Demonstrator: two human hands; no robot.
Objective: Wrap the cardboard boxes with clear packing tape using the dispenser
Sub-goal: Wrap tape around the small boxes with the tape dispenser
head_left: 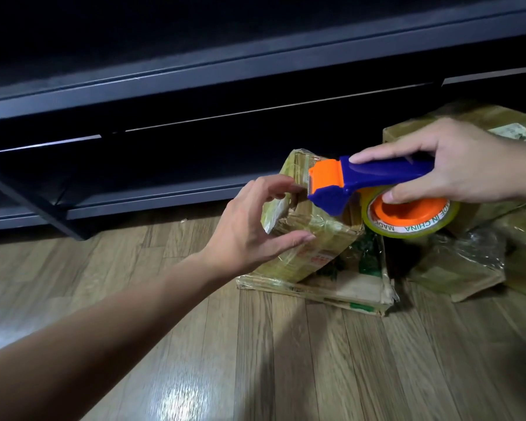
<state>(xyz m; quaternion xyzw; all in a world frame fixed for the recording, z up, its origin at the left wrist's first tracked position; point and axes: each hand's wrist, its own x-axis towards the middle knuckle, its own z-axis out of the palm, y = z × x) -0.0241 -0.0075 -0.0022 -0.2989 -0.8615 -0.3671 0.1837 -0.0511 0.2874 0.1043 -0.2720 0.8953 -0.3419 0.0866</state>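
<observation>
The right hand [459,165] is clamped on the blue-and-orange dispenser [377,176] at centre right, thumb on the tape roll [419,227]. The left hand [249,226] is spread in an open curve, fingertips at the upper edge of the taped cardboard box [319,238] beside the blade. The box leans on a flattened box [331,291]. More wrapped boxes [468,265] crowd the right edge on the wooden floor [286,360], and a dark shelf [195,71] spans the top.

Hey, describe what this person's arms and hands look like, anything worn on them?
Both bare. The left hand and left forearm show no sleeve, glove, ring or watch up to the picture's edge. The right hand likewise: no glove, ring or wristband visible.
</observation>
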